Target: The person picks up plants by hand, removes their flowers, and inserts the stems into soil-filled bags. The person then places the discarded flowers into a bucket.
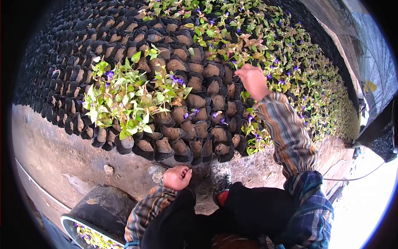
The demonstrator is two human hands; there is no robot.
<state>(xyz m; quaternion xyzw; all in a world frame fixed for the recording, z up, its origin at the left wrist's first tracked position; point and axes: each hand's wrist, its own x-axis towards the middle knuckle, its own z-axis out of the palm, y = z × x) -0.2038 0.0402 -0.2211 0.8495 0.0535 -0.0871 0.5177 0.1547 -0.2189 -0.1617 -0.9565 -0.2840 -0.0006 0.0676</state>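
My right hand (253,82) reaches over the soil-filled black bags, at the left edge of the planted rows (286,74). Its thumb and fingers are pinched together; whatever lies between them is too small to name. Near my knee, my left hand (177,177) is curled closed in front of the bags, and its contents are hidden. A loose heap of leafy cuttings with purple flowers (132,93) lies on top of the bags at left centre. Several bags of brown soil (195,101) show between the heap and my right hand.
A black bucket (101,207) lies tipped at the lower left, with leaves and flowers inside its mouth. A small stone (108,169) sits on the concrete ground (54,145). Dark netting (373,50) hangs at the right. My knees are below the bags' front edge.
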